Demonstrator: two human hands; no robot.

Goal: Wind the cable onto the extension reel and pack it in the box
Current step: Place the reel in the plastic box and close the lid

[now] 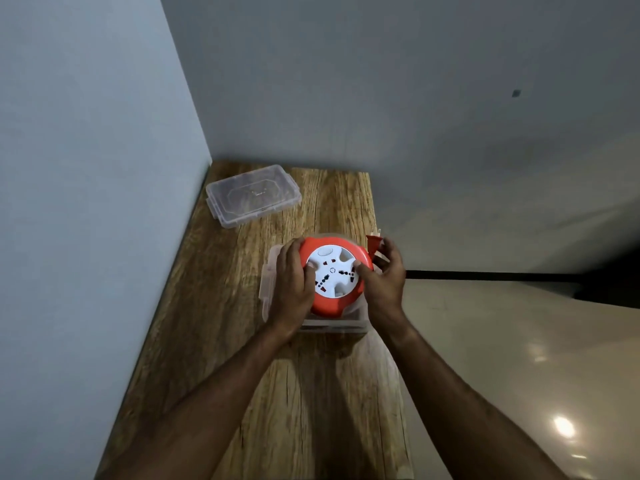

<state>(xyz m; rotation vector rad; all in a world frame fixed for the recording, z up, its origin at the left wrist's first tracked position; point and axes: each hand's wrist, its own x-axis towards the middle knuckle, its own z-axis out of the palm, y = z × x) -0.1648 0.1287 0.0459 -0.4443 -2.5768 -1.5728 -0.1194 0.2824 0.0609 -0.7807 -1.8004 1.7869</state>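
Note:
An orange extension reel (333, 276) with a white socket face sits between both my hands, above a clear plastic box (334, 327) on the wooden table (294, 393). My left hand (292, 289) grips the reel's left rim, thumb on the white face. My right hand (384, 275) holds the right rim, thumb on the face, and its fingers pinch the red plug (374, 244) at the reel's upper right. The cable itself is hidden. I cannot tell whether the reel rests inside the box or is held just above it.
The box's clear lid (252, 195) lies at the table's far left corner by the wall (86, 202). The narrow table's right edge drops to a glossy floor (519, 341). A second wall closes the far end.

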